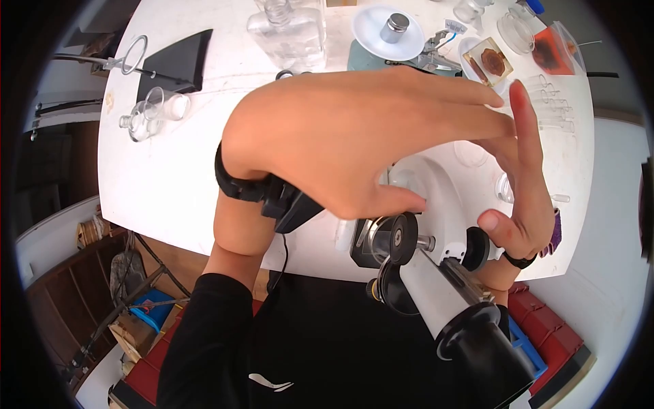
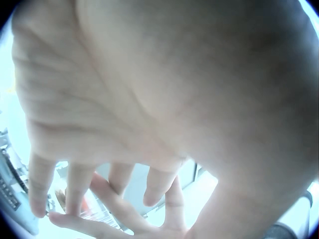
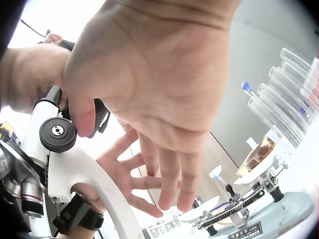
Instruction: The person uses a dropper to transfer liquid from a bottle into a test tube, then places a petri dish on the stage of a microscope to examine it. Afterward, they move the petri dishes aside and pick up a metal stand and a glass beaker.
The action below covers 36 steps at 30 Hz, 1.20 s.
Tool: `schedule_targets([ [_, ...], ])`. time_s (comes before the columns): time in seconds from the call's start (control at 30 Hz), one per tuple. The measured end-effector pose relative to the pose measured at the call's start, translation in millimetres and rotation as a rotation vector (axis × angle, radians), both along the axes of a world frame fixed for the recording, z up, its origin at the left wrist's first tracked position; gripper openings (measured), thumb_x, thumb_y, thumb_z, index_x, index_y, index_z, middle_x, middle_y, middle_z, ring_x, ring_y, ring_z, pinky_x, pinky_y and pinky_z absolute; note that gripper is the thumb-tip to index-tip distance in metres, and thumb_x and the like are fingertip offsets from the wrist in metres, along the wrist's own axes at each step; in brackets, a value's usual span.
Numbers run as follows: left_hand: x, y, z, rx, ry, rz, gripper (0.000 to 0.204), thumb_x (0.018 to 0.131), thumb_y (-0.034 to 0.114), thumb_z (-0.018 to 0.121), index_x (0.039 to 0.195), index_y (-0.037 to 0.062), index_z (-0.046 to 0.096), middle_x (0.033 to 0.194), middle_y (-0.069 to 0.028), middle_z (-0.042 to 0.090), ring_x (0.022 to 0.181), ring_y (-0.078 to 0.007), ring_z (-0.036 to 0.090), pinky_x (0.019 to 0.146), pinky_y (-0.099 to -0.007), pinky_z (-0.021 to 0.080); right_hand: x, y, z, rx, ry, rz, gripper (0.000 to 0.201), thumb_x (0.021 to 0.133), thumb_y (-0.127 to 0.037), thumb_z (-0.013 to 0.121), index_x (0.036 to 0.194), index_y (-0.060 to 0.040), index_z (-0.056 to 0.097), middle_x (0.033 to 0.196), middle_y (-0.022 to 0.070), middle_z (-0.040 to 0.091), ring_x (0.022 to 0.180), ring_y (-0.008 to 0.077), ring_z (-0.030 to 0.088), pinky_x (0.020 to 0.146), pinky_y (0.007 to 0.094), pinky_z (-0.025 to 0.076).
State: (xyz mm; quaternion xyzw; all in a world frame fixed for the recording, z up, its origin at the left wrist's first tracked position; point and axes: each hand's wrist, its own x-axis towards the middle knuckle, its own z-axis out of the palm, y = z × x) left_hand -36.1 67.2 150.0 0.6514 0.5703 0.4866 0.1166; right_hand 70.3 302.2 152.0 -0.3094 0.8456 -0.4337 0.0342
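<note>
Stretching over the white microscope (image 1: 446,204), the left hand (image 1: 361,129) has its fingers extended and loosely spread, holding nothing. The right hand (image 1: 528,198), also open and empty, rises on the microscope's right side, its fingers crossing near those of the left; whether the fingertips touch, I cannot tell. The microscope stands on the desk (image 1: 177,184) between the hands, partly under the left one, its eyepiece tube tilted toward the person. Beyond the left hand are a clear glass bottle (image 1: 286,37) and a balance (image 1: 439,61) with a metal weight (image 1: 395,27) on its white pan (image 1: 371,37). Clear tubes (image 1: 555,109) lie right of the right hand's fingertips.
</note>
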Motion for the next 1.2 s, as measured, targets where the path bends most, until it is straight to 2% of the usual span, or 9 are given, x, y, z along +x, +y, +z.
schedule_targets([
  [0.23,0.3,-3.0,7.1,-0.046,0.077,0.058,0.065,0.065,0.004,0.065,0.129,0.0033,0.053,0.121,-0.0174,0.06,0.114,-0.0376,0.055,0.101,-0.0434,0.045,21.0,-13.8,20.2,0.143,-0.023,-0.244,0.096,0.085,-0.027,0.068,0.15,0.0066,0.006,0.132,0.0266,0.053,0.116,0.0354,0.058,0.101,0.0469,0.041],
  [0.3,-0.3,-10.5,14.4,-0.007,0.134,0.119,0.069,0.065,0.002,0.066,0.133,0.0038,0.051,0.129,-0.0167,0.057,0.119,-0.0374,0.054,0.1,-0.0426,0.046,34.9,-14.2,9.8,-0.169,0.02,-0.352,0.092,0.074,-0.003,0.068,0.151,0.0012,0.018,0.135,0.0226,0.053,0.112,0.0333,0.061,0.092,0.0401,0.049],
  [0.33,0.6,-14.9,18.5,0.027,0.167,0.174,0.074,0.065,0.0,0.066,0.137,0.0044,0.05,0.137,-0.0161,0.053,0.124,-0.0372,0.053,0.099,-0.0418,0.047,45.2,-17.2,10.0,-0.201,0.002,-0.388,0.093,0.074,-0.001,0.065,0.152,0.0002,0.013,0.132,0.0218,0.055,0.114,0.0325,0.06,0.094,0.0408,0.048],
  [0.4,5.4,-22.4,26.7,0.067,0.186,0.203,0.071,0.064,0.002,0.063,0.134,0.0019,0.052,0.135,-0.0176,0.055,0.121,-0.0355,0.056,0.099,-0.042,0.047,66.3,-19.5,3.1,-0.238,-0.043,-0.423,0.094,0.074,0.002,0.062,0.152,-0.0011,0.01,0.13,0.0217,0.056,0.115,0.0325,0.059,0.098,0.0412,0.046],
  [0.47,8.9,-31.6,30.1,0.081,0.096,0.187,0.074,0.063,0.006,0.062,0.136,0.0013,0.051,0.137,-0.02,0.053,0.123,-0.0347,0.055,0.1,-0.0433,0.047,83.0,-13.9,-8.7,-0.328,-0.18,-0.397,0.097,0.072,0.003,0.063,0.153,-0.0029,0.008,0.131,0.0215,0.055,0.119,0.0327,0.056,0.1,0.0429,0.044],
  [0.7,46.9,-45.5,12.2,0.087,-0.248,0.223,0.086,0.069,0.021,0.066,0.147,0.0048,0.033,0.135,-0.0234,0.051,0.129,-0.0354,0.047,0.107,-0.0474,0.037,123.3,-28.1,-30.0,-0.344,-0.116,-0.415,0.113,0.069,-0.004,0.077,0.153,-0.0053,0.002,0.137,0.0214,0.048,0.13,0.0333,0.045,0.105,0.048,0.039],
  [0.83,73.3,-57.6,-6.8,0.095,-0.406,0.242,0.097,0.07,0.031,0.072,0.151,0.0083,0.024,0.141,-0.0222,0.045,0.133,-0.0355,0.043,0.11,-0.0495,0.034,128.2,-52.1,-40.9,-0.382,-0.062,-0.456,0.12,0.066,-0.007,0.084,0.154,-0.0076,0.002,0.136,0.0188,0.048,0.128,0.0317,0.047,0.106,0.0481,0.037],
  [0.97,93.0,-66.8,-24.7,0.043,-0.475,0.259,0.103,0.07,0.024,0.073,0.153,0.0106,0.015,0.145,-0.0211,0.038,0.137,-0.0343,0.036,0.113,-0.0495,0.03,127.2,-65.4,-53.3,-0.38,-0.028,-0.47,0.122,0.063,-0.008,0.086,0.154,-0.009,0.004,0.133,0.017,0.049,0.127,0.0299,0.047,0.107,0.0476,0.037],
  [1.2,119.9,-69.9,-56.8,0.045,-0.482,0.313,0.102,0.072,0.013,0.076,0.153,0.0108,0.014,0.146,-0.019,0.037,0.137,-0.0311,0.036,0.113,-0.0458,0.031,119.8,-84.4,-55.0,-0.361,0.053,-0.496,0.121,0.064,-0.007,0.085,0.153,-0.0072,0.003,0.128,0.0184,0.054,0.123,0.0312,0.051,0.108,0.0447,0.036],
])
